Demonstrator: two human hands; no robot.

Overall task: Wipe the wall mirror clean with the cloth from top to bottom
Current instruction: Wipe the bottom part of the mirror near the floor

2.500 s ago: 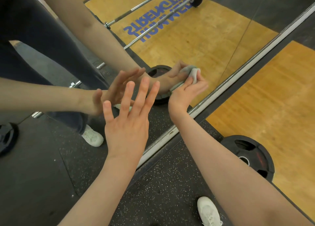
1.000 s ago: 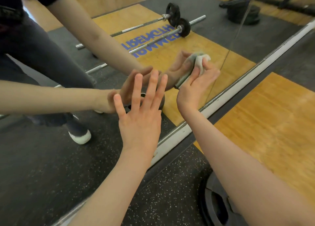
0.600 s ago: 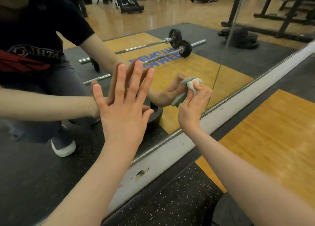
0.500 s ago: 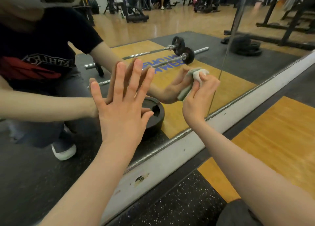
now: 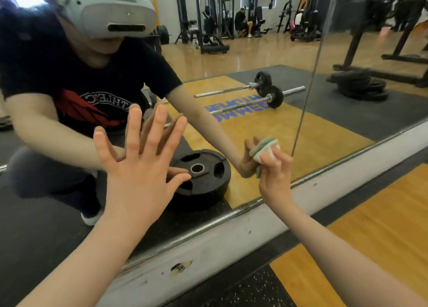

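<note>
Mirror (image 5: 335,79): fills upper frame, reflecting gym floor.
Left hand (image 5: 139,179): fingers spread flat on glass.
Right hand (image 5: 275,174): fingers gripping cloth (image 5: 264,148) against glass.

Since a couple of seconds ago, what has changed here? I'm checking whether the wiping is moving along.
The view has tilted up, so more of the mirror and its reflected gym shows. The right hand with the cloth has shifted only slightly, low on the glass near the bottom frame. Unchanged: the right hand grips the cloth against the glass, and the left hand stays spread flat on the mirror.
</note>
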